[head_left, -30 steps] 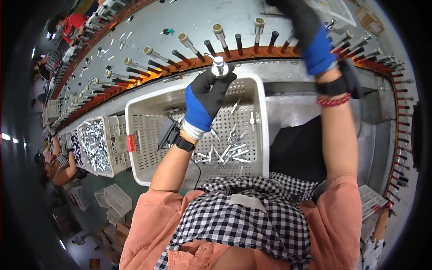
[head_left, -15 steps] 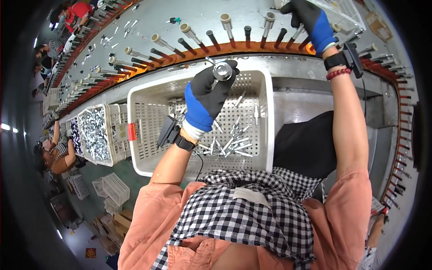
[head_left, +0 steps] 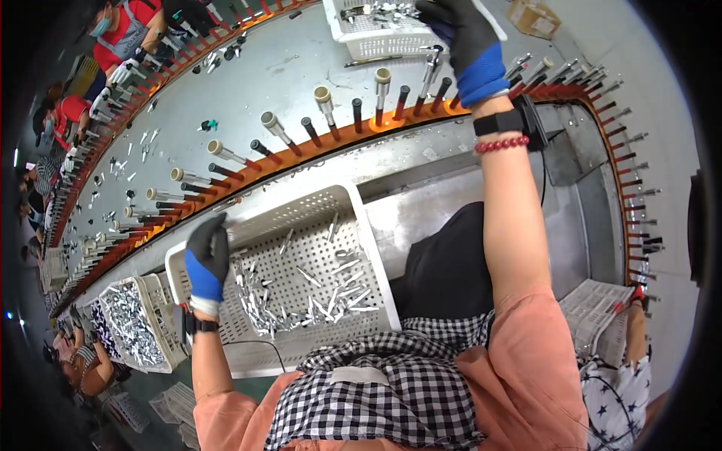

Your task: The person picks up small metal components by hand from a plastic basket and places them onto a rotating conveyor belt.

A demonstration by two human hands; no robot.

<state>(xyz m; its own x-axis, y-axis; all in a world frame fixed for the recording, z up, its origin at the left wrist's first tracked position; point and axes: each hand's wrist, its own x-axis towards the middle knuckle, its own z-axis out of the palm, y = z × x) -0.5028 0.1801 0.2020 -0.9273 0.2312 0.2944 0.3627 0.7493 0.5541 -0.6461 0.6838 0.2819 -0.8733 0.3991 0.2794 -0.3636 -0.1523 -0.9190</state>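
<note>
My left hand (head_left: pixel 207 259), in a black and blue glove, hangs over the left side of a white perforated basket (head_left: pixel 372 255). Its fingers are curled together, and whatever they may hold is hidden. Slim silver metal parts (head_left: pixel 327 308) lie loose on the basket's floor, beside that hand. Stretched far forward, my gloved right hand (head_left: pixel 470 49) reaches over the edge of a second white basket (head_left: pixel 383 47), which contains small metal parts (head_left: pixel 387 11). Its fingers are extended, partly cut off by the frame's top edge. Close to its left stands a silver metal part (head_left: pixel 432 64) on the rack.
A curved orange rail (head_left: pixel 342 137) with upright rods, some carrying pale caps, runs between me and the grey table (head_left: pixel 289 75). Full crates (head_left: pixel 135 327) stand at left. Co-workers (head_left: pixel 124 37) work along the far left. A cardboard box (head_left: pixel 534 19) sits at far right.
My left hand has moved left and down; the round silver part it held no longer shows. My right hand has reached left and forward to the far basket. The whole view has shifted.
</note>
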